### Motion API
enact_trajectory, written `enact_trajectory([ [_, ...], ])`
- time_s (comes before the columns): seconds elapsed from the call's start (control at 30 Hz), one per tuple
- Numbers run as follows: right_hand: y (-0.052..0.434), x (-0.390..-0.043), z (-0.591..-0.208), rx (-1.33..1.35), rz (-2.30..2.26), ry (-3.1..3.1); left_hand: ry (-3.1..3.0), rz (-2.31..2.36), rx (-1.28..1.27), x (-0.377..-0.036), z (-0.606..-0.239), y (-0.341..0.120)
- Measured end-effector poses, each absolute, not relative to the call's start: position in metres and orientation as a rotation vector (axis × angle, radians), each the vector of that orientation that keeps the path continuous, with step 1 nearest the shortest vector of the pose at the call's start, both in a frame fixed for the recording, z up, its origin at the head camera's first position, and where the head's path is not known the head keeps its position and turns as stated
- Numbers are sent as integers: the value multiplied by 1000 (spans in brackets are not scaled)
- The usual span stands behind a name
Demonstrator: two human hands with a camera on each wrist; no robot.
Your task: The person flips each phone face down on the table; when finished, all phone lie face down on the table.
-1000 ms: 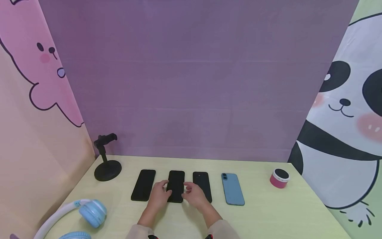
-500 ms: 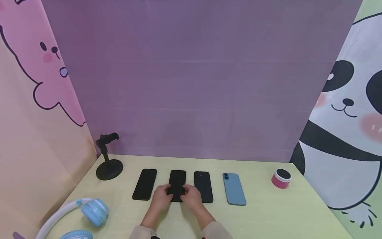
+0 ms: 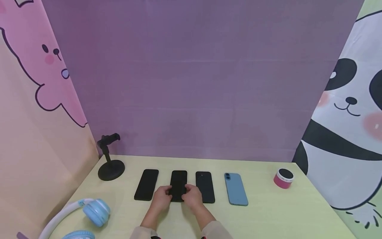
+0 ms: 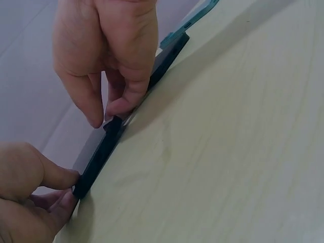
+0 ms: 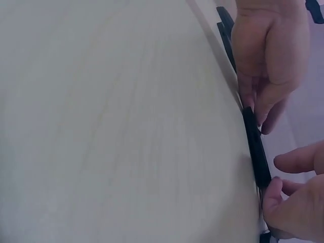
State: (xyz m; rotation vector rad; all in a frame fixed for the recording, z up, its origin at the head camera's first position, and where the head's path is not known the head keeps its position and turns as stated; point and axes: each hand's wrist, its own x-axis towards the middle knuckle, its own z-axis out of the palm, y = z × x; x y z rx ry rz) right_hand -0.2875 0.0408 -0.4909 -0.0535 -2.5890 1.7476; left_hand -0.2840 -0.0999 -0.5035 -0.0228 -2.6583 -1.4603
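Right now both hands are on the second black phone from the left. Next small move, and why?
Probably lift the middle black phone straight up off the table. The left hand and right hand pinch its near corners, so the grip looks set, and black phones lie close on both sides, so sliding sideways risks a bump.

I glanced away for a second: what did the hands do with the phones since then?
Both hands closed in from either side on the second black phone. The left hand and right hand now pinch its near end by the edges. The phone still lies on the table; the other two black phones and the blue phone stayed put.
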Motion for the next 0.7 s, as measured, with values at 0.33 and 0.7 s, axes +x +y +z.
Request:
enact_trajectory([
  [0.33, 43, -287, -486, -15, 1855, -2531, -2656, -1471, -63, -284, -509, -102],
  [0.7, 51, -293, -486, 154, 2115, -2366, -2606, -1523, -206, -287, -514, -110],
])
